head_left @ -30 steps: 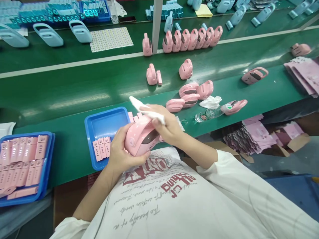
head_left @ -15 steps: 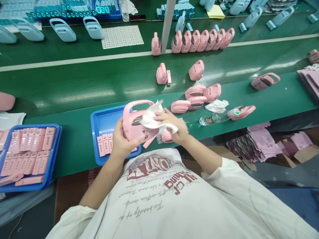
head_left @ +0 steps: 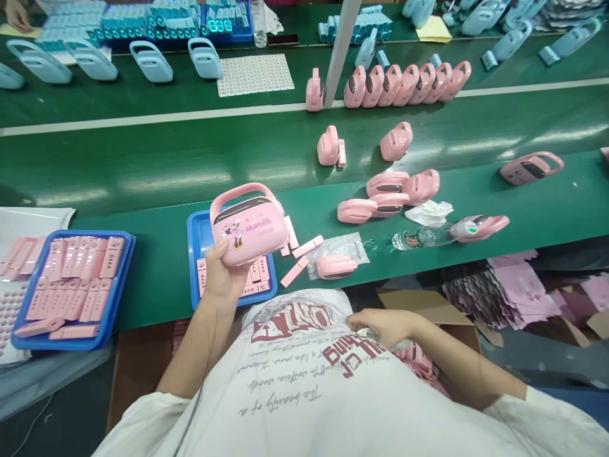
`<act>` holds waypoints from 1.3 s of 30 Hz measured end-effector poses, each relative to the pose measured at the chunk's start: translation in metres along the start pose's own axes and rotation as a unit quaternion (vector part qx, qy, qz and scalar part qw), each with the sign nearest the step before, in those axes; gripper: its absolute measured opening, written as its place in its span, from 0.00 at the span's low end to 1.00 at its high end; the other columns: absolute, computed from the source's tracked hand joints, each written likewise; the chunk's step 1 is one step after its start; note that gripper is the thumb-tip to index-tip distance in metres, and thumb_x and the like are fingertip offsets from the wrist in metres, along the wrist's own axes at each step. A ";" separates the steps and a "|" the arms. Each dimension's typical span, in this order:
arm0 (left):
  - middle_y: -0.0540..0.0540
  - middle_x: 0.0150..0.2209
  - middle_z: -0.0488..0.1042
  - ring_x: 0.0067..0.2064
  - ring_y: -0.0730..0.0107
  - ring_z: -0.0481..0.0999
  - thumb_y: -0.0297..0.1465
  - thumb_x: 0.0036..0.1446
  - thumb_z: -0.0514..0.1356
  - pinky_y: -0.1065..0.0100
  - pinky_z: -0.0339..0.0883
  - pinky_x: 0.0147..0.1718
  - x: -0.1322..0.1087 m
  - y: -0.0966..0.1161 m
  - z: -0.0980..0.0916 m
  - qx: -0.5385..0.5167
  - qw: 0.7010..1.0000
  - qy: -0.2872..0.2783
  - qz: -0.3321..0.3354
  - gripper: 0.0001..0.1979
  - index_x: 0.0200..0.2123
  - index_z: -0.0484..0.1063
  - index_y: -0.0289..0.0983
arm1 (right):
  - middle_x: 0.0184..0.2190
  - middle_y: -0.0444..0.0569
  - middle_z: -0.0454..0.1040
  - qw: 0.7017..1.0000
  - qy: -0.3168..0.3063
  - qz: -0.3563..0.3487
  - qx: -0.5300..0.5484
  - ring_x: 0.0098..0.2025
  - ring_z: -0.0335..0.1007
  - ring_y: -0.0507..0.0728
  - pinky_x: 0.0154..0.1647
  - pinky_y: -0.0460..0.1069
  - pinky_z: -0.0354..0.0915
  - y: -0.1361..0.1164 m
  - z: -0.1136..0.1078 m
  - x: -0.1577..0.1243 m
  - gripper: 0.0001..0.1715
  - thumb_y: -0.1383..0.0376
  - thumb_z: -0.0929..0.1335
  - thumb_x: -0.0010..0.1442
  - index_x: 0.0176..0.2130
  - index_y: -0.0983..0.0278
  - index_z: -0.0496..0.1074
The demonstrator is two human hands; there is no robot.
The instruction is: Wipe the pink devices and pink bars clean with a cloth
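My left hand point(head_left: 227, 270) grips a pink portable speaker point(head_left: 252, 230) by its lower left side. Its carry handle points up, and its front, with a cartoon mouse print and a dark strip along the top, faces me. Beneath it, a blue tray point(head_left: 194, 238) holds pink stick-shaped pieces point(head_left: 257, 273). My right hand point(head_left: 380, 325) is low against my shirt at the bench edge, fingers curled. A pale bit of a white cloth point(head_left: 365, 332) shows under them; the rest is hidden. Pink material point(head_left: 421, 362) lies below that hand.
A fuller blue tray point(head_left: 124, 266) of pink sticks stands left. Loose sticks point(head_left: 308, 246) and a speaker on bubble wrap point(head_left: 336, 266) lie right of the held speaker. Further right are several pink speakers point(head_left: 356, 211), a crumpled cloth point(head_left: 428, 212) and a plastic bottle point(head_left: 428, 236) lying down.
My right hand has left the speaker and dropped to the right, below the bench edge, taking the white cloth off its front. The speaker in my left hand has turned its printed front towards me.
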State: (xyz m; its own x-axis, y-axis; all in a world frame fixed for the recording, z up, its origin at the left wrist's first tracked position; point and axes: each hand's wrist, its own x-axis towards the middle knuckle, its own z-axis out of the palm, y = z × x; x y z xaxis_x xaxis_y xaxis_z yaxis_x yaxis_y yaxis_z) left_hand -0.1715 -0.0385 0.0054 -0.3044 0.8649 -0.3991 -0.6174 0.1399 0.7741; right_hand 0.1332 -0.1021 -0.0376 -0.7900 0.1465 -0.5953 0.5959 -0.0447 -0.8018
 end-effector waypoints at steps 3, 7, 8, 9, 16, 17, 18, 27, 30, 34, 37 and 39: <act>0.44 0.40 0.79 0.37 0.61 0.77 0.42 0.36 0.65 0.71 0.73 0.26 -0.002 0.001 0.001 0.010 1.000 -0.027 -0.005 0.29 0.45 0.73 0.38 | 0.26 0.39 0.62 0.999 0.010 -0.031 0.014 0.29 0.54 0.49 0.30 0.44 0.55 -0.002 0.003 0.008 0.12 0.70 0.68 0.39 0.28 0.65 0.64; 0.44 0.41 0.78 0.44 0.57 0.76 0.44 0.41 0.62 0.67 0.75 0.29 -0.004 0.003 -0.001 0.028 0.998 -0.053 -0.008 0.27 0.46 0.72 0.41 | 0.23 0.39 0.60 0.997 0.045 -0.061 0.022 0.27 0.54 0.48 0.29 0.44 0.54 0.001 0.011 0.020 0.08 0.68 0.67 0.44 0.25 0.64 0.61; 0.44 0.42 0.78 0.46 0.56 0.76 0.44 0.42 0.61 0.66 0.76 0.30 -0.004 0.004 -0.002 0.032 0.998 -0.055 -0.007 0.26 0.46 0.71 0.42 | 0.23 0.39 0.61 0.996 0.054 -0.069 0.023 0.27 0.54 0.48 0.29 0.44 0.55 0.003 0.012 0.022 0.08 0.67 0.67 0.44 0.24 0.64 0.61; 0.45 0.42 0.78 0.47 0.54 0.75 0.45 0.42 0.61 0.64 0.76 0.32 -0.004 0.004 -0.003 0.036 0.998 -0.057 -0.004 0.26 0.46 0.71 0.42 | 0.22 0.39 0.62 0.995 0.061 -0.078 0.028 0.27 0.55 0.49 0.30 0.44 0.55 0.005 0.013 0.024 0.08 0.67 0.67 0.44 0.24 0.64 0.62; 0.44 0.49 0.74 0.51 0.55 0.73 0.50 0.46 0.57 0.64 0.77 0.35 -0.005 0.007 -0.002 0.041 0.997 -0.048 -0.034 0.25 0.45 0.69 0.43 | 0.25 0.43 0.68 0.981 0.022 -0.107 0.158 0.30 0.62 0.51 0.33 0.46 0.61 0.009 0.012 0.029 0.15 0.61 0.72 0.43 0.29 0.69 0.70; 0.45 0.49 0.73 0.51 0.56 0.73 0.50 0.46 0.57 0.66 0.77 0.34 -0.006 0.008 0.000 0.025 0.998 -0.041 -0.046 0.25 0.45 0.69 0.42 | 0.25 0.43 0.68 0.980 0.019 -0.110 0.165 0.29 0.62 0.51 0.33 0.46 0.62 0.007 0.012 0.029 0.14 0.61 0.71 0.43 0.28 0.69 0.70; 0.45 0.49 0.73 0.50 0.58 0.73 0.50 0.46 0.57 0.67 0.76 0.34 -0.007 0.009 0.001 0.009 0.998 -0.036 -0.057 0.25 0.44 0.69 0.42 | 0.25 0.43 0.68 0.980 0.018 -0.112 0.163 0.29 0.62 0.51 0.33 0.47 0.62 0.004 0.012 0.029 0.13 0.61 0.71 0.44 0.28 0.69 0.70; 0.45 0.50 0.73 0.49 0.59 0.73 0.52 0.44 0.62 0.67 0.78 0.34 -0.021 0.022 0.010 -0.015 0.994 -0.067 -0.084 0.27 0.44 0.71 0.41 | 0.22 0.42 0.67 0.992 0.053 -0.101 0.050 0.27 0.60 0.50 0.29 0.45 0.58 0.004 0.009 0.037 0.06 0.67 0.69 0.43 0.25 0.68 0.70; 0.45 0.49 0.73 0.48 0.58 0.74 0.52 0.43 0.64 0.65 0.78 0.34 -0.025 0.026 0.014 -0.012 0.993 -0.078 -0.084 0.27 0.43 0.71 0.41 | 0.23 0.42 0.68 0.989 0.024 -0.105 0.105 0.27 0.61 0.50 0.30 0.45 0.60 0.008 0.007 0.038 0.10 0.64 0.71 0.41 0.25 0.68 0.69; 0.44 0.52 0.72 0.50 0.55 0.73 0.53 0.45 0.62 0.65 0.78 0.34 -0.027 0.029 0.019 0.007 0.992 -0.087 -0.086 0.28 0.45 0.70 0.42 | 0.21 0.40 0.65 0.984 0.011 -0.103 0.144 0.25 0.59 0.49 0.29 0.45 0.60 0.003 0.007 0.037 0.11 0.61 0.70 0.44 0.23 0.67 0.67; 0.45 0.53 0.71 0.52 0.55 0.72 0.54 0.45 0.61 0.65 0.78 0.34 -0.028 0.029 0.020 0.011 0.992 -0.091 -0.091 0.28 0.46 0.69 0.43 | 0.20 0.41 0.65 0.988 0.031 -0.111 0.106 0.24 0.56 0.48 0.27 0.44 0.58 -0.005 0.009 0.036 0.07 0.64 0.67 0.46 0.22 0.66 0.66; 0.46 0.52 0.71 0.51 0.56 0.72 0.53 0.45 0.61 0.65 0.78 0.33 -0.029 0.028 0.020 0.000 0.991 -0.090 -0.097 0.28 0.46 0.69 0.43 | 0.19 0.41 0.64 0.991 0.046 -0.114 0.056 0.23 0.55 0.48 0.25 0.44 0.55 -0.008 0.009 0.037 0.07 0.66 0.67 0.46 0.21 0.66 0.66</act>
State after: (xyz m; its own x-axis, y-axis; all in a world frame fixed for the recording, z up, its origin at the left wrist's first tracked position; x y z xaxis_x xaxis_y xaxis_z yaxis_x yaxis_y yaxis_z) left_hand -0.1657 -0.0501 0.0480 -0.0467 0.8936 -0.4465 -0.6517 0.3115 0.6915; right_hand 0.0984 -0.1057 -0.0536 -0.8827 0.2541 -0.3954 0.3799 -0.1095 -0.9185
